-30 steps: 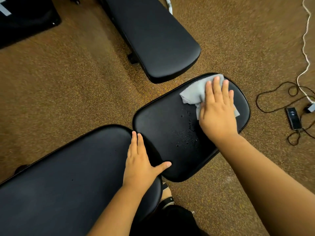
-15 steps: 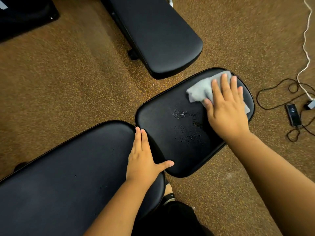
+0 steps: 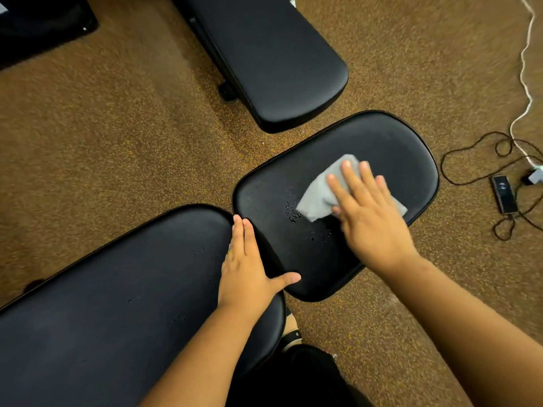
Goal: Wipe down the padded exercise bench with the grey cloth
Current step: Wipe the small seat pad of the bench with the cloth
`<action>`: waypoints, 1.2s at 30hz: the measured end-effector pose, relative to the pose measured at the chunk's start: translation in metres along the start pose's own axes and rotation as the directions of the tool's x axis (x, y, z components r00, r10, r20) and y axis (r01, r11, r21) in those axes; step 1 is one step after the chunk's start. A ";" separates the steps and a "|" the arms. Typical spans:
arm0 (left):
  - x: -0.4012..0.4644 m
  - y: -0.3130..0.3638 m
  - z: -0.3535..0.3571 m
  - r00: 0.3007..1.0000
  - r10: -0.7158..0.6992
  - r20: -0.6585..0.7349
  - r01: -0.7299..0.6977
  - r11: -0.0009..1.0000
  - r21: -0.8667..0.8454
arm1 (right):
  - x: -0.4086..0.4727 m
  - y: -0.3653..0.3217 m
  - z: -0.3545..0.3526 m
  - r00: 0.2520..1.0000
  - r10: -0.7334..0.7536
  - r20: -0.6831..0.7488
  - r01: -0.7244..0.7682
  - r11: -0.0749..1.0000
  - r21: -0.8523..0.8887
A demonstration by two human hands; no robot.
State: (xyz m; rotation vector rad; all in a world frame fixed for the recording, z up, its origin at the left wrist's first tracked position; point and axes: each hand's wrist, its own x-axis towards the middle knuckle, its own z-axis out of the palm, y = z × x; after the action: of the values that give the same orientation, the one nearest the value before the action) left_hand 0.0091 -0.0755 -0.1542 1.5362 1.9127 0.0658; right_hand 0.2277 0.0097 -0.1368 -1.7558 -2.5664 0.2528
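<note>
The black padded bench has two pads: a small seat pad (image 3: 396, 148) at centre right and a long back pad (image 3: 117, 304) at lower left. My right hand (image 3: 370, 218) lies flat on the grey cloth (image 3: 318, 198), pressing it onto the middle of the seat pad. Small droplets (image 3: 292, 212) dot the pad just left of and below the cloth. My left hand (image 3: 246, 268) rests flat with fingers spread on the near end of the back pad, its thumb reaching over the gap to the seat pad.
A second black padded bench (image 3: 273, 57) stands at the top centre. On the brown speckled floor (image 3: 117, 148) at the right lie a small black device (image 3: 504, 193) and tangled black and white cables (image 3: 526, 83). A dark mat (image 3: 38, 24) fills the top left corner.
My right hand has slid the cloth from the far end of the seat pad toward me and leftward to the pad's middle. My left hand has stayed in place.
</note>
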 end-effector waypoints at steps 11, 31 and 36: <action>-0.001 0.000 0.001 1.000 0.019 -0.015 -0.019 1.000 0.012 | 0.048 -0.034 -0.001 0.999 0.043 0.028 -0.042 0.999 -0.016; -0.001 -0.003 0.002 0.997 0.052 -0.049 -0.052 0.999 -0.006 | 0.051 -0.056 0.014 0.999 -0.043 -0.030 0.041 0.997 -0.070; -0.001 -0.004 0.002 0.998 0.052 -0.041 -0.052 0.999 -0.010 | 0.045 -0.017 0.003 0.984 -0.177 0.028 0.179 0.968 -0.173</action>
State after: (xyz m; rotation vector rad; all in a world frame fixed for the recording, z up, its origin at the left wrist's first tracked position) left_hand 0.0068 -0.0790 -0.1572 1.5881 1.9007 0.1311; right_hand 0.1955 0.0455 -0.1408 -1.5598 -2.8110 0.0340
